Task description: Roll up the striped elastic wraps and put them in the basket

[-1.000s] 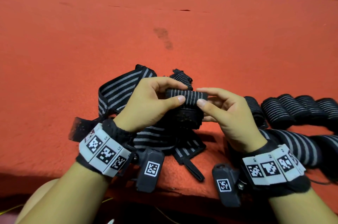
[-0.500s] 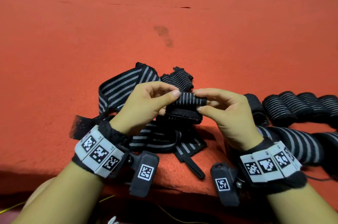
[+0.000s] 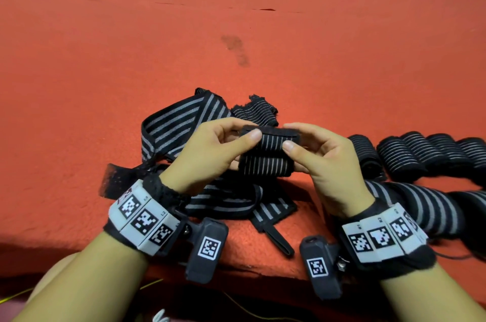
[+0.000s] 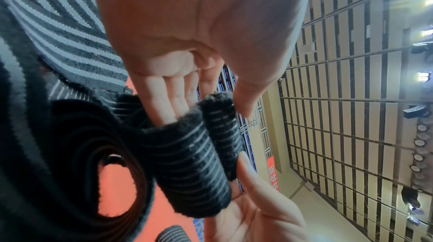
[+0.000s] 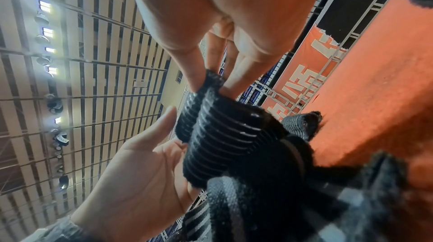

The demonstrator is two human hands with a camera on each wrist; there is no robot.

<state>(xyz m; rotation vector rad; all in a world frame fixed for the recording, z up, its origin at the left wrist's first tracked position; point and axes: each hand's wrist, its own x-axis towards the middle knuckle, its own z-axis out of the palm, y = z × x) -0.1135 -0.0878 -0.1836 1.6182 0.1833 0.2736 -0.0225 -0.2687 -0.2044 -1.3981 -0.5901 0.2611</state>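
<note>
Two hands pinching striped wrap roll ends, long axis left-right

Rolled wraps right of loose wraps

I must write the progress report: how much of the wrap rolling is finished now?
Done: a row of rolled wraps lies at right. In hand: left hand and right hand pinch a partly rolled wrap. Left: the loose wraps beneath; no basket is visible.

Both forearms reach forward; the left hand and right hand face each other, thumbs and fingers pinching inward.
</note>
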